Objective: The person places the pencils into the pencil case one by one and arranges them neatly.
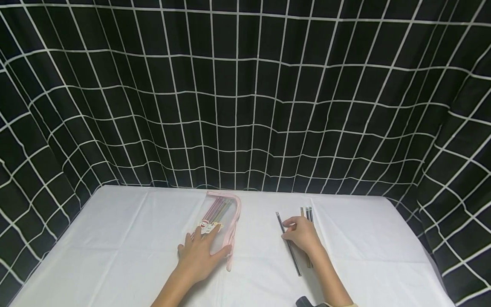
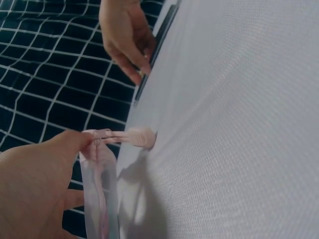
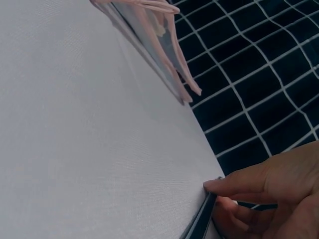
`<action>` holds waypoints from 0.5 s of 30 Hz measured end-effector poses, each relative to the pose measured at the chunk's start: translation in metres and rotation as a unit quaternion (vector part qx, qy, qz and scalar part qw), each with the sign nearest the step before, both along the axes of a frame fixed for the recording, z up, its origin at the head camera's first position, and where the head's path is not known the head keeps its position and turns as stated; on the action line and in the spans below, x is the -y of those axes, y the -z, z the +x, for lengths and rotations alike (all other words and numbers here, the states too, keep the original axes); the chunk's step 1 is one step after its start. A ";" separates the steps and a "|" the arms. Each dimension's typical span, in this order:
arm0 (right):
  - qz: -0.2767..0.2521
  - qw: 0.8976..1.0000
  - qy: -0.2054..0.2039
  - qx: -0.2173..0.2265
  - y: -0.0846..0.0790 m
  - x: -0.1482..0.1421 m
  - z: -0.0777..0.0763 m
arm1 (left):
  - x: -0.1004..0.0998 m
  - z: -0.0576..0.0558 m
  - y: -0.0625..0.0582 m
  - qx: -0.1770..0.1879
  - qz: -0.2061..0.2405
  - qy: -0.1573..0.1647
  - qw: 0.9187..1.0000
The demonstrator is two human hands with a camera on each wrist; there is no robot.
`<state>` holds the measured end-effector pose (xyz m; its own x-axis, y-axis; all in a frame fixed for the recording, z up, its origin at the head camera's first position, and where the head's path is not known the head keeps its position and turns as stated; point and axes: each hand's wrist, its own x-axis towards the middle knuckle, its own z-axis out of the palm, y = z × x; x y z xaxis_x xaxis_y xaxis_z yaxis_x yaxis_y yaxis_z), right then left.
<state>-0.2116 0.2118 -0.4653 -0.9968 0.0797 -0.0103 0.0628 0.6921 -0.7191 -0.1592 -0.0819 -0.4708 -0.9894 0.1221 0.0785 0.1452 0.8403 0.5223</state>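
Note:
A clear pencil case [image 1: 232,213] with pink edging lies left of the table's middle, several coloured pencils [image 1: 218,209] and a cartoon print inside it. My left hand [image 1: 197,258] rests over its near part, fingers spread. In the left wrist view the thumb touches the case's zipper end, beside the pale pink zip pull [image 2: 142,137]. To the right, my right hand [image 1: 303,234] pinches a dark pencil [image 1: 294,259] between thumb and fingers. Partly hidden behind that hand are a tan pencil [image 1: 301,212] and two dark pencils [image 1: 310,213], side by side.
A white cloth covers the table [image 1: 115,238]. Beyond its far edge and at both sides hangs a black curtain [image 1: 245,106] with a white grid. A dark rounded object [image 1: 303,302] shows by the right forearm at the bottom edge.

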 end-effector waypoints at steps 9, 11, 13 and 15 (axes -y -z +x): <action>-0.018 1.000 0.007 0.023 0.000 -0.002 -0.001 | 0.000 0.000 0.003 -0.015 -0.006 0.002 1.000; -0.023 0.999 0.012 0.028 0.000 -0.003 -0.001 | 0.000 -0.001 0.003 -0.015 -0.007 0.002 1.000; -0.029 0.999 0.015 0.030 0.000 -0.003 -0.001 | 0.000 -0.001 0.004 -0.015 -0.006 0.003 1.000; -0.037 0.999 0.015 0.033 -0.001 -0.003 -0.001 | -0.001 -0.001 0.004 -0.014 -0.005 0.003 1.000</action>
<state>-0.2124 0.2150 -0.4647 -0.9908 0.1059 -0.0838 0.1322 0.6343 -0.7617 -0.1600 -0.0813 -0.4746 -0.9860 0.1291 0.1058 0.1653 0.8443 0.5097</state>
